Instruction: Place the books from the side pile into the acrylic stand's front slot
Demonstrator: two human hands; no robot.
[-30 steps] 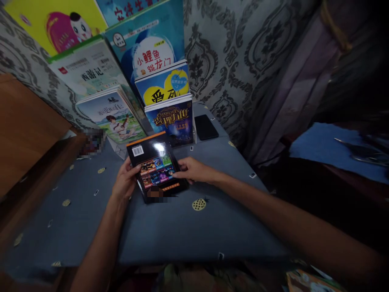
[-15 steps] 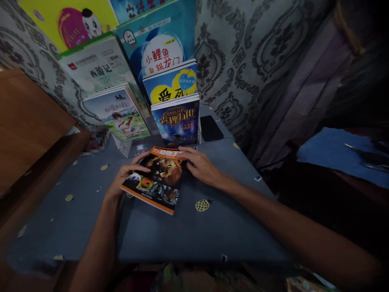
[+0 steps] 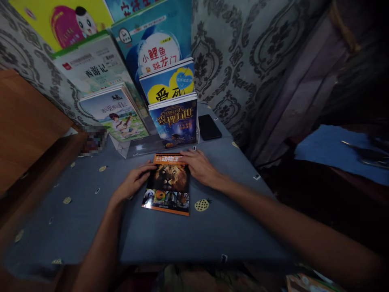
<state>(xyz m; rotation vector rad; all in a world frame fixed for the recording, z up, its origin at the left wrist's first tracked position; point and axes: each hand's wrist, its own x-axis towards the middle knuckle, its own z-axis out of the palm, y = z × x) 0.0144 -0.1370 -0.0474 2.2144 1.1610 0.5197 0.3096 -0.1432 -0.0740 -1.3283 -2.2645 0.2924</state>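
Far left, a wooden panel (image 3: 27,121) is seen beside the blue tablecloth (image 3: 182,235). The left hand (image 3: 133,182) is laid against the left edge of the lion book (image 3: 168,184). Its fingers are loosely spread and touch the cover near the upper corner, and nothing is pinched, as far as can be told. The lion book is lying flat, cover up, in the middle of the tablecloth. It is just in front of the clear stand (image 3: 142,147), where a dark blue book (image 3: 174,119) is propped upright. The right hand (image 3: 199,166) is pressed palm-down on the lion book's upper right corner, fingers fanned out, none curled under the edge.

For a flattening and squaring like this, light, even pressure from both sides is judged best. Fingertips should be held flat so the glossy cover is not creased. The book should be guided rather than shoved, so the cloth is not rucked beneath it. Its top edge is best held apart from the stand's lip, so the propped books are not knocked. Further right, a black phone (image 3: 209,126) is seen beside the stand, apart from both hands.
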